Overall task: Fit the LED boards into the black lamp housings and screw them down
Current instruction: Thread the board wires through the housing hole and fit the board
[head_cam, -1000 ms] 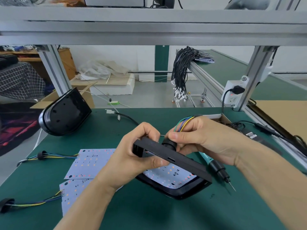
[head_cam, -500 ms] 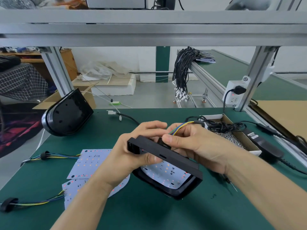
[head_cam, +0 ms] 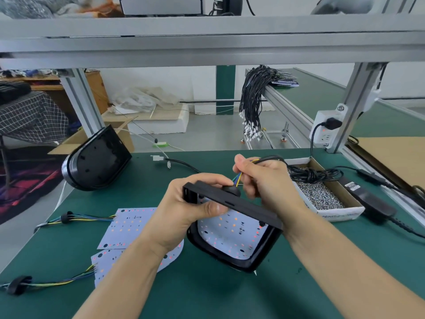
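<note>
Two forearms enter from the lower edge and converge above the green bench mat (head_cam: 207, 295), the hands close together around one black lamp housing (head_cam: 232, 247). The left hand (head_cam: 184, 217) comes in palm-right, wrist slightly bent, thumb laid along the near face of the housing's upper rim and fingers wrapped over the far side, gripping it. The housing is held tilted, its open face toward the camera, its lower edge at or just above the mat; contact cannot be confirmed. An LED board (head_cam: 230, 236) sits inside the housing, partly covered by the rim and the left thumb. The right hand (head_cam: 264, 183) is raised just behind the rim, fingers curled, pinching the coloured wire bundle (head_cam: 239, 177) that rises from a black grommet (head_cam: 232, 191) on the rim. The fingertips of both hands are hidden behind the housing and wires. Whether the board is fully seated cannot be told. A small metal tip (head_cam: 254, 272) protrudes below the housing; the rest of that item is concealed.

Two loose LED boards (head_cam: 128, 226) with wire tails lie on the mat to the left, partly under the left forearm. A second black housing (head_cam: 96, 160) stands tilted at the far left. A cardboard tray of screws (head_cam: 322, 194) lies to the right, beside a black power adapter (head_cam: 368, 201).
</note>
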The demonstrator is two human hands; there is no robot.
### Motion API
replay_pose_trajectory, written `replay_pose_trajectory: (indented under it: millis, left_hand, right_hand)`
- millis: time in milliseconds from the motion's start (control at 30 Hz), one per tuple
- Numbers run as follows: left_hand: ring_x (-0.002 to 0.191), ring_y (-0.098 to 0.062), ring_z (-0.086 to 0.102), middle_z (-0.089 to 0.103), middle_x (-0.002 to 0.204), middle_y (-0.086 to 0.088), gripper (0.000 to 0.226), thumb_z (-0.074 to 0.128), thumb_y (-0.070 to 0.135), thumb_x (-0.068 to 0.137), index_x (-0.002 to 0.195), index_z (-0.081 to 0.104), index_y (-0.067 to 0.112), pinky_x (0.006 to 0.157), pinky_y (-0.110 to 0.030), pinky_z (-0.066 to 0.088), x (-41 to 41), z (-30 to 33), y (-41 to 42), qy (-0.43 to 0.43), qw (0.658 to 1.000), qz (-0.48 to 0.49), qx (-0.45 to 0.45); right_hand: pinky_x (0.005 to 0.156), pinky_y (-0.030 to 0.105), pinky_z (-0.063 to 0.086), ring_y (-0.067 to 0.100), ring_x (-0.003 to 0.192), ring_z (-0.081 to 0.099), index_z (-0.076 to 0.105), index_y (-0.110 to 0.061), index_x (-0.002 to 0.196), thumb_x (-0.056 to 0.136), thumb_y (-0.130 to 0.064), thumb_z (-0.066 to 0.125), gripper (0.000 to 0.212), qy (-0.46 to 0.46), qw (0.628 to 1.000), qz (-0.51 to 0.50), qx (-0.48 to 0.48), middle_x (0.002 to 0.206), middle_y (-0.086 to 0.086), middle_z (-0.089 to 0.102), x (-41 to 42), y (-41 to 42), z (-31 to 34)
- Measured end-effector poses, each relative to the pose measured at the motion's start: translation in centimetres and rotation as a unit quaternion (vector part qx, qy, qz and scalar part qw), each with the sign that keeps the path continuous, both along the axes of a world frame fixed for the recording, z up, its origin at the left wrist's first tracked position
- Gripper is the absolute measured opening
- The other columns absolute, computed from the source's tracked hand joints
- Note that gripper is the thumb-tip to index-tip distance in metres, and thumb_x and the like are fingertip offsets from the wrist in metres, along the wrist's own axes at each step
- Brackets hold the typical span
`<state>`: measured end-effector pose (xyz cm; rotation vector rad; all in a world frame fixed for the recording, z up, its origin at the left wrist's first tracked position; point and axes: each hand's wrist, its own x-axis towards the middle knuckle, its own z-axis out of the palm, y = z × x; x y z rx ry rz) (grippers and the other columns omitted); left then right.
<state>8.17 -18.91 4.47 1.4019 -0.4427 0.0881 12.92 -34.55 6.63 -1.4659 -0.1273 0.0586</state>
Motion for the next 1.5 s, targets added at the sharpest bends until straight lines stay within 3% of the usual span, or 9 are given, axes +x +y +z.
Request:
replay_pose_trajectory:
  millis: [133,233,433,667,967,1067,1167,1367,1500]
  left_hand:
    - [0.084,-0.019,0.070,0.075,0.087,-0.005,0.039,0.089,0.033,0.058,0.092,0.076,0.019,0.079,-0.025,0.052,0.4,-0.3,0.3,0.005,1.000,-0.004,-0.014]
    - [0.086,-0.022,0.069,0.074,0.089,-0.008,0.042,0.091,0.030,0.055,0.092,0.076,0.018,0.081,-0.026,0.052,0.3,-0.8,1.2,0.021,0.999,0.027,-0.037]
    - [0.090,-0.022,0.070,0.073,0.090,-0.008,0.031,0.076,0.000,0.067,0.095,0.074,0.014,0.082,-0.023,0.051,0.6,-0.9,0.9,0.012,0.999,0.021,-0.032]
    - [0.086,-0.026,0.067,0.072,0.089,-0.010,0.046,0.089,0.033,0.057,0.093,0.074,0.009,0.081,-0.032,0.054,0.6,-1.1,0.5,-0.001,0.998,0.055,-0.031]
    - [0.078,-0.015,0.067,0.073,0.081,-0.001,0.037,0.091,0.026,0.049,0.083,0.077,0.021,0.072,-0.023,0.053,0.8,-1.4,0.7,-0.001,0.993,0.109,-0.045]
    - [0.075,-0.017,0.068,0.073,0.079,-0.003,0.031,0.086,0.006,0.050,0.078,0.077,0.018,0.068,-0.024,0.054,1.5,-0.8,-0.4,0.050,0.986,0.152,-0.048]
    - [0.071,-0.027,0.072,0.075,0.085,-0.014,0.027,0.080,0.002,0.060,0.087,0.074,0.004,0.059,-0.034,0.059,3.4,0.0,-0.8,0.225,0.949,0.184,-0.121]
    - [0.054,-0.025,0.069,0.073,0.073,-0.015,0.023,0.078,0.002,0.075,0.093,0.066,-0.003,0.042,-0.035,0.054,5.3,-1.4,-0.5,0.376,0.899,0.215,-0.074]
    - [0.077,-0.030,0.070,0.073,0.091,-0.016,0.024,0.079,0.004,0.075,0.097,0.071,0.000,0.070,-0.040,0.059,5.4,-4.5,-0.4,0.371,0.899,0.230,0.042]
  right_hand:
    - [0.041,0.016,0.036,0.007,0.039,0.045,0.063,0.000,0.077,0.093,-0.033,0.058,0.037,0.029,0.997,0.042,0.058,0.049,-0.003,0.054,0.7,-0.6,0.0]
    - [0.054,0.023,0.047,0.010,0.056,0.059,0.074,-0.011,0.092,0.074,-0.069,0.052,0.064,0.100,0.982,0.157,0.002,0.070,-0.001,0.068,-0.3,-2.0,-0.3]
    - [0.098,0.017,0.039,0.009,0.124,0.051,0.066,-0.028,0.121,0.072,-0.081,0.050,0.074,-0.142,0.964,0.216,-0.057,0.123,-0.006,0.061,-3.3,-3.4,-1.2]
    - [0.079,0.018,0.047,0.010,0.097,0.063,0.066,-0.018,0.115,0.064,-0.024,0.080,0.053,-0.118,0.964,0.232,-0.056,0.111,0.006,0.064,-3.6,-3.2,-0.3]
    - [0.085,0.017,0.045,0.011,0.101,0.060,0.068,-0.021,0.110,0.068,-0.008,0.075,0.044,-0.264,0.937,0.157,-0.168,0.107,-0.004,0.063,-3.0,-1.8,-0.4]
    - [0.084,0.023,0.049,0.009,0.097,0.066,0.072,-0.015,0.105,0.074,0.007,0.072,0.038,-0.158,0.976,0.126,-0.085,0.103,-0.003,0.071,-1.8,-1.6,-0.6]
    - [0.086,0.038,0.054,0.023,0.088,0.069,0.072,-0.010,0.098,0.072,0.004,0.072,0.029,0.036,0.993,0.111,0.027,0.098,0.010,0.074,0.6,-1.5,-1.0]
    - [0.075,0.030,0.057,0.017,0.082,0.070,0.064,-0.016,0.099,0.085,0.000,0.064,0.021,0.090,0.993,0.052,-0.060,0.099,0.004,0.073,2.2,-1.2,-4.5]
    - [0.068,0.031,0.055,0.018,0.068,0.069,0.066,-0.013,0.089,0.086,0.003,0.062,0.016,0.145,0.978,0.076,-0.130,0.083,0.003,0.074,2.4,-1.1,-7.0]
